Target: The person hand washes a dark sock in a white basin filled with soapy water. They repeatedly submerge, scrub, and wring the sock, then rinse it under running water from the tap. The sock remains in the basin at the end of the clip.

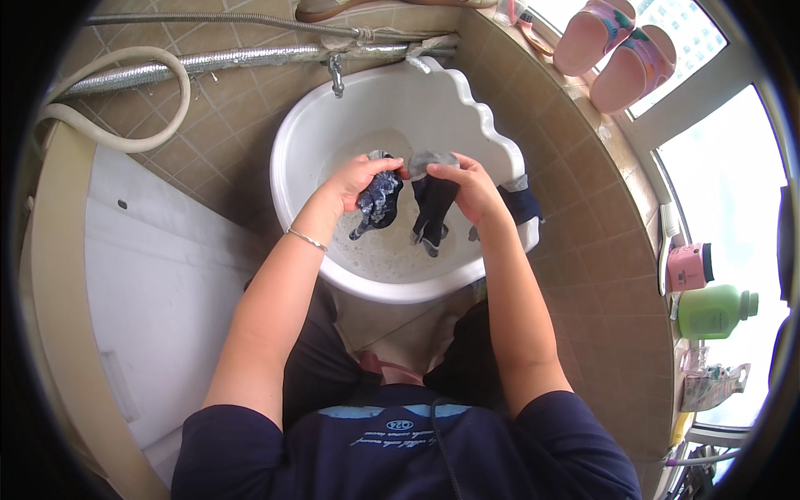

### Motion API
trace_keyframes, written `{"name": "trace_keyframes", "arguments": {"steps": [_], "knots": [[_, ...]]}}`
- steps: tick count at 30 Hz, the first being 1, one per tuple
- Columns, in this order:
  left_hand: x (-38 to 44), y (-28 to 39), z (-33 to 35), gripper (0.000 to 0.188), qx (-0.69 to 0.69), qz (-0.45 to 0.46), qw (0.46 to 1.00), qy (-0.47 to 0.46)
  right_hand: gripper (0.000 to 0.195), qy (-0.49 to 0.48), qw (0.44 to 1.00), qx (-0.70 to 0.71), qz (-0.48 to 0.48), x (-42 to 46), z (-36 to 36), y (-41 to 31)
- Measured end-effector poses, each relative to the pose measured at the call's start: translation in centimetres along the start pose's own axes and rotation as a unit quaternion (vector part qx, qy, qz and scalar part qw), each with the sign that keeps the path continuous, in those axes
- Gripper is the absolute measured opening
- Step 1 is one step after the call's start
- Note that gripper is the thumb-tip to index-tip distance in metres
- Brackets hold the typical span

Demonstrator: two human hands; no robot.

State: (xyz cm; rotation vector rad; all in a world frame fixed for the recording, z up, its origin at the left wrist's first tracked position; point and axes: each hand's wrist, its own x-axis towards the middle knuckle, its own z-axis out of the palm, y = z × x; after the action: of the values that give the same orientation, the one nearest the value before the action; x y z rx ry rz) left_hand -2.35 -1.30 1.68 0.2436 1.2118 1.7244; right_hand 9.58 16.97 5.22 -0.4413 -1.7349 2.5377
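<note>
Over a white basin [299,147] with cloudy, sudsy water [381,257], my left hand [362,178] grips a crumpled dark blue wet cloth [379,203], likely a sock, streaked with white. My right hand [465,184] holds a dark sock [432,206] by its grey end, between thumb and fingers; its lower part hangs down above the water. The two hands are close together at the middle of the basin. Another dark blue cloth with a grey band [520,201] is draped over the basin's right rim.
A metal tap [336,76] stands at the basin's back, near a foil-wrapped pipe [250,57]. A white panel [162,281] lies left. Along the right ledge are pink slippers [619,87], a brush [668,222], a pink container [685,267] and a green bottle [712,312].
</note>
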Motion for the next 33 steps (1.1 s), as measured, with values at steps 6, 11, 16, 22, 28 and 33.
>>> {"name": "trace_keyframes", "arguments": {"steps": [6, 11, 16, 22, 28, 33], "knots": [[0.2, 0.3, -1.1, 0.039, -0.001, -0.015, 0.998, -0.063, 0.025, 0.183, 0.966, -0.17, -0.063, -0.2, -1.3, 0.7], [0.1, 0.2, -1.4, 0.037, -0.02, -0.028, 0.999, 0.001, 0.022, 0.264, 0.888, -0.363, -0.099, -0.4, 0.3, 1.4], [0.6, -0.8, -0.3, 0.037, -0.012, -0.026, 0.999, 0.017, 0.016, 0.2, 0.898, -0.323, -0.222, -0.3, 3.1, 2.7], [0.6, -0.8, 1.0, 0.045, 0.099, -0.008, 0.995, 0.012, 0.024, 0.05, 0.951, -0.271, -0.14, 1.0, 3.5, 4.9], [1.0, -1.0, 1.0, 0.033, 0.405, 0.054, 0.908, 0.095, 0.03, 0.043, 0.985, -0.168, -0.018, 1.7, 0.8, 4.1], [0.8, -1.3, 2.7, 0.029, 0.485, 0.108, 0.86, 0.115, 0.062, -0.009, 0.897, -0.411, -0.163, 3.2, -0.6, 7.8]]}}
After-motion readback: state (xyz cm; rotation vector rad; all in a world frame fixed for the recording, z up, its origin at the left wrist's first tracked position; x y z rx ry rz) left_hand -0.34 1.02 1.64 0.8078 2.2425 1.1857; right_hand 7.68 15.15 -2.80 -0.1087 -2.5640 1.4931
